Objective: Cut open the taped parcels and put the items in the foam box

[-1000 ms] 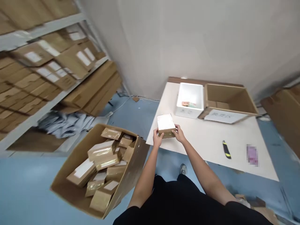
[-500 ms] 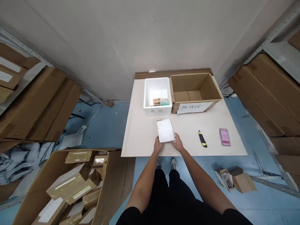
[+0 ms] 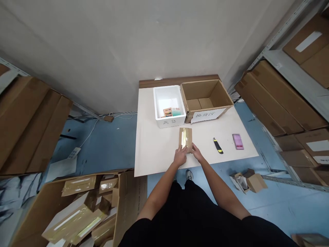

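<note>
A small brown cardboard box (image 3: pixel 185 135), sealed with shiny tape and bearing a white strip, is in my two hands over the front part of the table. My left hand (image 3: pixel 181 155) grips its lower left corner, with the fingers over the taped face. On the lower right edge, my right hand (image 3: pixel 196 152) is closed around the side. A black and yellow box cutter (image 3: pixel 218 145) lies to the right of my hands. Farther right is a pink item (image 3: pixel 238 141), pixelated.
Behind the small box stand a white foam bin (image 3: pixel 169 122) with colourful packets inside and an open carton (image 3: pixel 205 84) with a paper label. A large carton of taped parcels (image 3: pixel 123 192) stands at lower left. Shelves with cartons (image 3: pixel 285 96) flank the table (image 3: pixel 149 147).
The box has been turned over, from its white face to its brown taped face. My left hand has shifted onto that face. The view has swung slightly to the right.
</note>
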The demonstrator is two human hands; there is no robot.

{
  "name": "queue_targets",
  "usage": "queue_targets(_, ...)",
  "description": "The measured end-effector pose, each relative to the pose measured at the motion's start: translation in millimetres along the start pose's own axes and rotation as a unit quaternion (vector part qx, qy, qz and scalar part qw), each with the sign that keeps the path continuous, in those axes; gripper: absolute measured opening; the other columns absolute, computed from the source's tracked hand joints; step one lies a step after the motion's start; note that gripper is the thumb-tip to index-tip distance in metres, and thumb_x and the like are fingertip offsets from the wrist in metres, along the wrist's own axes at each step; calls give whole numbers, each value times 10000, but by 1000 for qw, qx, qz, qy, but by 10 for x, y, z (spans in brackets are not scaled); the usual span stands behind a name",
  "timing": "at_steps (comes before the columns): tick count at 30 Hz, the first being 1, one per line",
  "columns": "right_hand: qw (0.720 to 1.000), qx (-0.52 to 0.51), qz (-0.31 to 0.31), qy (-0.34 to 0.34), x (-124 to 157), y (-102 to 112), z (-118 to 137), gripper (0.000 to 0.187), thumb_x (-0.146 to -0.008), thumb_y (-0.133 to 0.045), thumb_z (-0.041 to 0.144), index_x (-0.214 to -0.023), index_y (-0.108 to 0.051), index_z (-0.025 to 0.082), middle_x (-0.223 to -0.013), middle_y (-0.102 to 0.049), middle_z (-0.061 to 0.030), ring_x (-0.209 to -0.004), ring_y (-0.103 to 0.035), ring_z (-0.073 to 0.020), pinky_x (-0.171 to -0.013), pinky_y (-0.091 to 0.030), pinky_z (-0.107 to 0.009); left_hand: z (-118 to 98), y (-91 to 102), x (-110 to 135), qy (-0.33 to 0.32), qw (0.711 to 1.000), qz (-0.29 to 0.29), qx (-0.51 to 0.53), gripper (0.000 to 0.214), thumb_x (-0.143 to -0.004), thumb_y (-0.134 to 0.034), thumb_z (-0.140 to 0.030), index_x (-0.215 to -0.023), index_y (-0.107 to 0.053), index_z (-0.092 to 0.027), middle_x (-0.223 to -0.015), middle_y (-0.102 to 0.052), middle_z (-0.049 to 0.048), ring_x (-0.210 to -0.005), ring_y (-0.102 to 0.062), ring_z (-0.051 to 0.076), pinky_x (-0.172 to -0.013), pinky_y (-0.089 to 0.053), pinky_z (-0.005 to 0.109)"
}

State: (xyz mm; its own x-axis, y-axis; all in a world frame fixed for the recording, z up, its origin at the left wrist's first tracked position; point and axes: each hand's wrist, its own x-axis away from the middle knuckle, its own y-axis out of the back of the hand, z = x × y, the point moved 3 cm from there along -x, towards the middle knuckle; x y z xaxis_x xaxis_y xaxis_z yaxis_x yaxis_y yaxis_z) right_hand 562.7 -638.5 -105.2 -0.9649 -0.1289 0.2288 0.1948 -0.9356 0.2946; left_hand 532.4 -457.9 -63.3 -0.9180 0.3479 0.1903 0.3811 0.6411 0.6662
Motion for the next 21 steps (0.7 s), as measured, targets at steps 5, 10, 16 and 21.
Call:
queue_targets(5, 998, 31, -27, -54, -90, -105, 43, 766, -898, -645, 416, -1622, -458, 253, -1486, -658, -89, -1235, -713, -300, -1068, -572, -528, 265, 495, -397, 14, 999, -36, 4, 664, -924, -562, -176, -1583, -505, -224, -1717, -382, 99, -1587, -333, 319, -1263, -350, 514)
queue_targets(10, 998, 39, -38, -39, -258, 0, 63, 747, -832, -701, 391, -1548, -561, 232, -1438, -692, -94, -1237, -709, -310, -1085, -557, -547, 321, 486, -488, 40, 998, 45, -14, 693, -968, -584, -285, -1637, -407, -252, -1758, -293, 105, -1560, -397, 324, -1192, -436, 468)
queue_targets(16, 994, 19, 106, 7, -636, 264, 181, 689, -783, -654, 257, -1471, -651, 217, -1464, -678, -79, -1302, -677, -283, -1136, -527, -522, -23, -363, -89, 109, 993, -32, -26, 772, -1004, -536, -406, -1685, -275, -152, -1782, -104, 216, -1471, -489, 418, -1095, -503, 499)
queue_targets(21, 975, 162, 138, 64, -732, 342, 285, 659, -868, -627, 231, -1527, -607, 225, -1532, -621, -97, -1429, -575, -300, -1229, -432, -515, -253, -351, -116, 184, 977, -46, -97, 656, -1051, -457, -449, -1644, -378, -181, -1765, -224, 188, -1379, -569, 387, -1066, -525, 486)
